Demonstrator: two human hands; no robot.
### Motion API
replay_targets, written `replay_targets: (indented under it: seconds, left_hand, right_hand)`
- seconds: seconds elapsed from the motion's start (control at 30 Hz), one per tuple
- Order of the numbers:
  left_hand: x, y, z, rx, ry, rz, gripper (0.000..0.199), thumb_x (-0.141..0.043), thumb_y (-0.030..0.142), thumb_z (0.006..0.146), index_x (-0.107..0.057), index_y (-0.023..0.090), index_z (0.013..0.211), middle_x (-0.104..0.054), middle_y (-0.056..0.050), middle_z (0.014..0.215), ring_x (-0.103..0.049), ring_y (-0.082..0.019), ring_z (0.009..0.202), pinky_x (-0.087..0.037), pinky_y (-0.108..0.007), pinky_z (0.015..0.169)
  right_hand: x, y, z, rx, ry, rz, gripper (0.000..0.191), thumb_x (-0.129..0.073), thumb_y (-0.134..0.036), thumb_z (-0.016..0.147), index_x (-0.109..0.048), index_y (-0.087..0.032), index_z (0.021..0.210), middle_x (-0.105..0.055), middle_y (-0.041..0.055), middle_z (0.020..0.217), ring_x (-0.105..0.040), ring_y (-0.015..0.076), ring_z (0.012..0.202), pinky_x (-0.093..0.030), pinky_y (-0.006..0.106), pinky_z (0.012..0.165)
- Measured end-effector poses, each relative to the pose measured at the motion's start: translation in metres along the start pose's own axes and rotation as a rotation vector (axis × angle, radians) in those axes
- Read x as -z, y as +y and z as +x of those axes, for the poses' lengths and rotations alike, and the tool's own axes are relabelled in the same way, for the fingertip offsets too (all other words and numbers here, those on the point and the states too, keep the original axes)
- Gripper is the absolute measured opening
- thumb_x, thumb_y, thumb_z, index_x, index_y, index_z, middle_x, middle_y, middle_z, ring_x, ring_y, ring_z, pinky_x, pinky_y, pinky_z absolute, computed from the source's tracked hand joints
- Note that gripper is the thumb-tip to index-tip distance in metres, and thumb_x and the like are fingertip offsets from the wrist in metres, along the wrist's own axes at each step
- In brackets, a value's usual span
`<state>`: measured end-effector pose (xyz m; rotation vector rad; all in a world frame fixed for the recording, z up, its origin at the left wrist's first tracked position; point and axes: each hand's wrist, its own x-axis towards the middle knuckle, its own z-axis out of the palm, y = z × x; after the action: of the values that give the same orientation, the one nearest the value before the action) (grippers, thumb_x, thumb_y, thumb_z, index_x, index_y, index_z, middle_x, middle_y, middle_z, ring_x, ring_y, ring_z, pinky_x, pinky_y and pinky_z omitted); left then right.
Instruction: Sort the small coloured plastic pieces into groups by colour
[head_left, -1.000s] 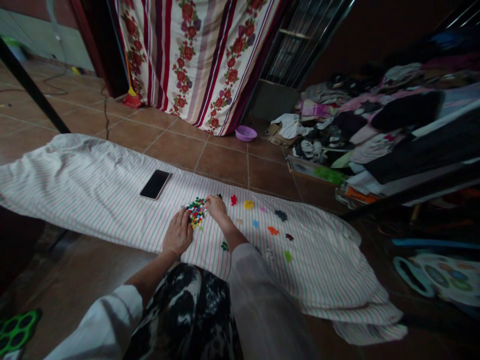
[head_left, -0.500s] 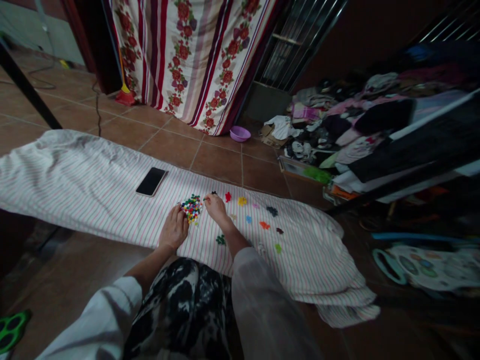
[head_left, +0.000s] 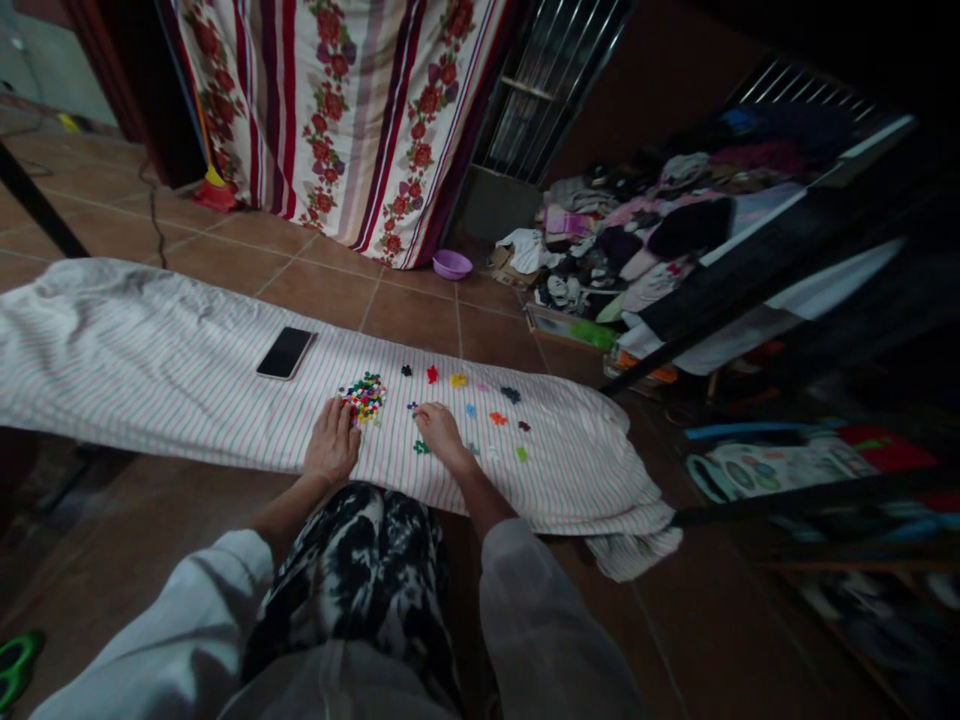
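My left hand (head_left: 332,440) lies open, fingers stretched out, on the striped cloth (head_left: 187,350). Its fingertips touch the near left edge of a mixed pile of small coloured pieces (head_left: 367,397), perhaps beads or buttons. To the right, my right hand (head_left: 441,432) is closed in a pinch low over the cloth. A few tiny dark blue or purple pieces (head_left: 412,407) show at its fingertips; whatever it holds is too small to make out. Just below lies a dark green group (head_left: 421,447). Single-colour groups lie beyond and right, including red (head_left: 432,375), yellow (head_left: 457,380) and orange (head_left: 498,418).
A phone (head_left: 286,353) lies on the cloth left of the pile. On the tiled floor beyond are a purple bowl (head_left: 452,265) and a red broom (head_left: 215,192) by a floral curtain (head_left: 360,120). Clothes (head_left: 622,230) are heaped at the right.
My right hand has moved from beside the mixed pile toward the dark green group, uncovering the black group. The left hand stays by the pile. The whole view has shifted slightly.
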<state>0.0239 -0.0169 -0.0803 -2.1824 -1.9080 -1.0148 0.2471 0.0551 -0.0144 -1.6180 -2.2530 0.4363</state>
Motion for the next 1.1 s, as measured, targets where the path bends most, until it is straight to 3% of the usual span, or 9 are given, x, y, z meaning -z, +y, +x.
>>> replay_targets:
  seconds: [0.1,0.2,0.43,0.6,0.8,1.1]
  left_hand:
    - [-0.004,0.000,-0.017,0.115,0.030,0.067,0.062,-0.031,0.041,0.093,-0.037,0.001,0.141,-0.041,-0.027,0.147,-0.025,-0.036,0.145,-0.031,-0.058,0.111]
    - [-0.003,-0.002,-0.027,0.183,-0.022,0.131,0.066,-0.028,0.044,0.093,-0.041,-0.001,0.139,-0.043,-0.029,0.145,-0.030,-0.038,0.143,-0.030,-0.059,0.111]
    - [0.027,0.000,-0.021,0.164,-0.439,0.302,0.070,-0.028,0.046,0.094,-0.036,-0.002,0.144,-0.029,-0.026,0.154,-0.021,-0.035,0.146,-0.023,-0.050,0.116]
    - [0.045,0.009,-0.012,0.151,-0.610,0.391,0.072,-0.030,0.048,0.094,-0.031,-0.001,0.147,-0.028,-0.026,0.154,-0.021,-0.037,0.146,-0.023,-0.048,0.115]
    - [0.053,0.026,-0.002,0.136,-0.622,0.459,0.069,-0.038,0.044,0.092,-0.037,-0.005,0.141,-0.035,-0.035,0.146,-0.034,-0.045,0.136,-0.033,-0.054,0.104]
    - [0.052,0.029,0.001,0.148,-0.695,0.489,0.070,-0.038,0.045,0.093,-0.035,-0.004,0.143,-0.033,-0.035,0.148,-0.033,-0.047,0.137,-0.033,-0.053,0.103]
  right_hand:
    - [0.000,0.004,-0.019,-0.022,0.030,-0.013,0.027,-0.047,-0.010,0.086,-0.070,-0.018,0.097,-0.069,0.0060,0.100,-0.060,0.0167,0.100,-0.041,0.026,0.092]
    - [-0.001,0.008,-0.034,-0.091,0.050,-0.031,0.027,-0.047,-0.011,0.087,-0.070,-0.017,0.100,-0.068,0.0069,0.101,-0.060,0.0166,0.098,-0.041,0.025,0.090]
    - [-0.007,0.011,-0.057,-0.240,0.027,-0.056,0.024,-0.051,-0.014,0.088,-0.070,-0.018,0.101,-0.067,0.0065,0.104,-0.061,0.0147,0.097,-0.041,0.022,0.084]
    - [-0.015,0.012,-0.059,-0.276,0.041,-0.030,0.027,-0.050,-0.011,0.088,-0.071,-0.018,0.102,-0.069,0.0072,0.105,-0.061,0.0150,0.098,-0.042,0.022,0.085]
    - [-0.024,0.009,-0.056,-0.242,0.067,-0.009,0.030,-0.048,-0.008,0.086,-0.070,-0.017,0.106,-0.070,0.0071,0.105,-0.061,0.0150,0.101,-0.043,0.022,0.088]
    - [-0.033,0.008,-0.063,-0.156,0.144,-0.010,0.036,-0.045,-0.007,0.087,-0.069,-0.016,0.112,-0.069,0.0088,0.107,-0.061,0.0160,0.104,-0.043,0.023,0.094]
